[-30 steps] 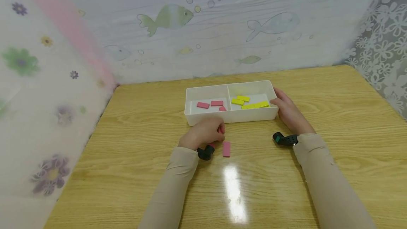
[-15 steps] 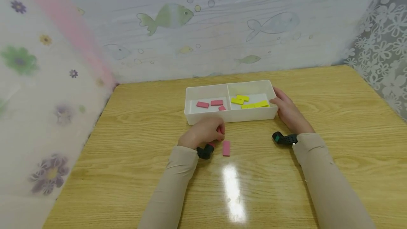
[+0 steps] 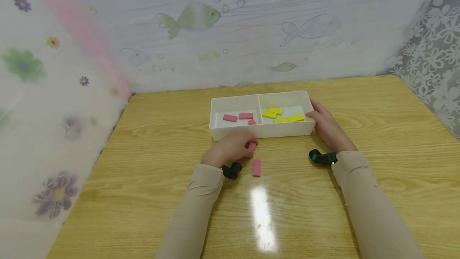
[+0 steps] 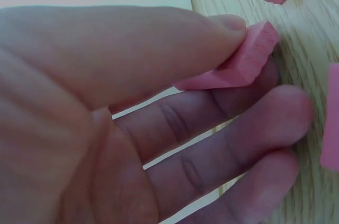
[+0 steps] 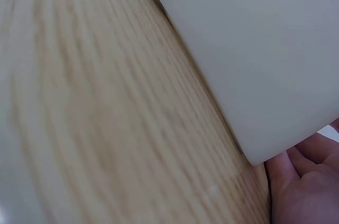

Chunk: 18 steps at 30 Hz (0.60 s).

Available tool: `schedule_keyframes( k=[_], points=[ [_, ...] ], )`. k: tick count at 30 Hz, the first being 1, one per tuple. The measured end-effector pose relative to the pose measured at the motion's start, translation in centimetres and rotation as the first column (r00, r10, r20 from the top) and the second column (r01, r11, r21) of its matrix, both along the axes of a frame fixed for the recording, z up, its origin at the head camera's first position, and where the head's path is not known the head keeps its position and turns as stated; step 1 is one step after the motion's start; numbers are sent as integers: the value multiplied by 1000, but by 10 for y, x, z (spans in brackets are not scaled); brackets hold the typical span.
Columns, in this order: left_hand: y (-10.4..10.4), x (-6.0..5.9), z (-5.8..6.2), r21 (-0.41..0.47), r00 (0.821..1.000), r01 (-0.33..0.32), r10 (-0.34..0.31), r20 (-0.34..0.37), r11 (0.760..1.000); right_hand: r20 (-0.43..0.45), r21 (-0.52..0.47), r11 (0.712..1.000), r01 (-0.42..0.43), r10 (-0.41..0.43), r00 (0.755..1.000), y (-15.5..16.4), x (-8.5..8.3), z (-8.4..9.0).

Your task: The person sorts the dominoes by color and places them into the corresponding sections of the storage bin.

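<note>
While the left hand [image 3: 230, 150] is pinching a pink block [image 4: 241, 64] between thumb and fingers just above the counter [image 3: 143, 163], another pink block [image 3: 256, 167] is lying flat beside it. Further right, the white tray [image 3: 260, 130] is holding pink and yellow blocks, and the right hand [image 3: 325, 125] is resting relaxed against its right end.
</note>
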<state>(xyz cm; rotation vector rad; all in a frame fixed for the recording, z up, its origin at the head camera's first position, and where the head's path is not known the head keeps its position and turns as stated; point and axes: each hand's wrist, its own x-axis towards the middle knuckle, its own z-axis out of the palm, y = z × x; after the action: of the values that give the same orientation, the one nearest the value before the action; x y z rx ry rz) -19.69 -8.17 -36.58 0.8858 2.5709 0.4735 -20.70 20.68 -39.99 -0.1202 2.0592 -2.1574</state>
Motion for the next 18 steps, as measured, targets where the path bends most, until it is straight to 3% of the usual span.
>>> schedule_keyframes(
  k=[13, 18],
  points=[
    [-2, 1, 5, 6, 999, 38, -38, -7, 999, -16, -7, 1000, 4, -4, 1000, 1, 0, -1],
    [-3, 0, 7, 12, 997, 57, -56, -48, 998, -16, -9, 1000, 8, -8, 1000, 0, -1, -2]
  ],
)
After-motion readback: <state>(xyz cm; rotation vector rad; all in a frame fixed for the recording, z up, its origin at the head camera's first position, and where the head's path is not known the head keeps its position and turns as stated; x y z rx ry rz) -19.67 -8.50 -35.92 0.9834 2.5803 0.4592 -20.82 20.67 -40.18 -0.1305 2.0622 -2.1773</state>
